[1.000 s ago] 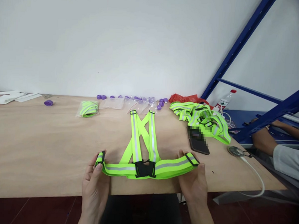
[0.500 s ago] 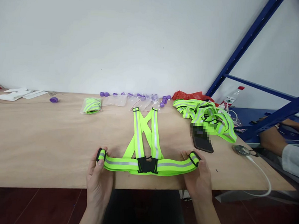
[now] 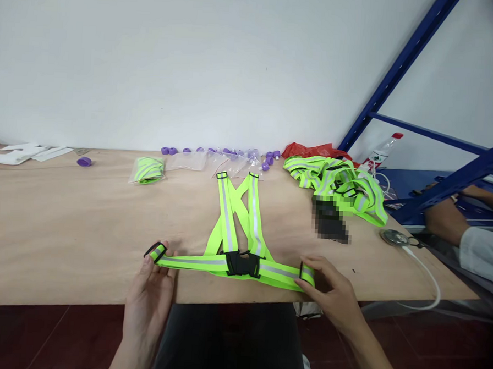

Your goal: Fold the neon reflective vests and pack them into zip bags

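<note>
A neon-green reflective harness with grey stripes lies on the table in front of me. Its two shoulder straps point away from me and cross behind, and a black buckle is fastened at the middle of the waist strap. At the strap's left end, my left hand grips the fold by a black slider, palm turned up. My right hand pinches the right end between thumb and fingers, beside another black slider.
A bagged green harness, clear plastic bags and several purple caps lie along the wall. To the right are a heap of green straps, a pixelated dark object, a cabled round device, a blue rack and another person's arm.
My left hand has moved left with its strap end. The right hand has turned from beneath its end to a side pinch, shifted slightly left. The view has tilted slightly.
</note>
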A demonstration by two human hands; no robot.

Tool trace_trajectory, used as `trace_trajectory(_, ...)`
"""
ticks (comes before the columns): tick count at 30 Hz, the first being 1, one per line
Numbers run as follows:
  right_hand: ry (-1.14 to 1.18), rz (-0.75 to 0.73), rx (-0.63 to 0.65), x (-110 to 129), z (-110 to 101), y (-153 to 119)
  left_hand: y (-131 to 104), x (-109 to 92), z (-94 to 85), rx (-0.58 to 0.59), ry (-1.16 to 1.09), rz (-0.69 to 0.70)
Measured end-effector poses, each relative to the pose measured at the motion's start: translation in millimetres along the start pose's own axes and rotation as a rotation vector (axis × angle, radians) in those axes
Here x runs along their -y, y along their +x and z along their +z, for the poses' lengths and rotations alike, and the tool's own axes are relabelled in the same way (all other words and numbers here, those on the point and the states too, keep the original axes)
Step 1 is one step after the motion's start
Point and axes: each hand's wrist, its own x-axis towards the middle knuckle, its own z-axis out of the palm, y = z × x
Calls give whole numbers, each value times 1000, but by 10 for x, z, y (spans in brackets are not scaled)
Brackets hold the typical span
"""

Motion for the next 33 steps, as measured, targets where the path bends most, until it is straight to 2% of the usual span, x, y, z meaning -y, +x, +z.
trace_trajectory(2,-121,-94,54,-31,-36,-22,17,-6,-58,6,3,-13)
trace_trajectory(5,-224,-188,75,-81,-48,-52,1,4,-122,92,92,4)
trace_trajectory(10,-294,-230,121,-134,-61,-35,-28,57,-141,252,386,184)
trace_trajectory(13,-372,-257,165,-110,-75,-7,-17,73,-126,379,542,195)
trace_trajectory(16,-530,-372,88,80,13,-52,-8,76,-96,414,596,206)
trace_trajectory(18,-642,-472,52,303,165,-133,-7,78,-63,394,600,220)
trace_trajectory(21,-708,-590,161,626,468,-269,-12,79,4,381,567,237)
trace_trajectory(24,-656,-609,290,752,711,-359,-31,69,103,388,509,236)
trace_trajectory(27,-635,-599,362,713,819,-401,-88,67,281,450,464,258)
trace_trajectory(30,-657,-588,345,675,857,-426,-193,132,560,587,485,304)
trace_trajectory(33,-713,-601,314,680,915,-459,-315,300,852,792,619,315)
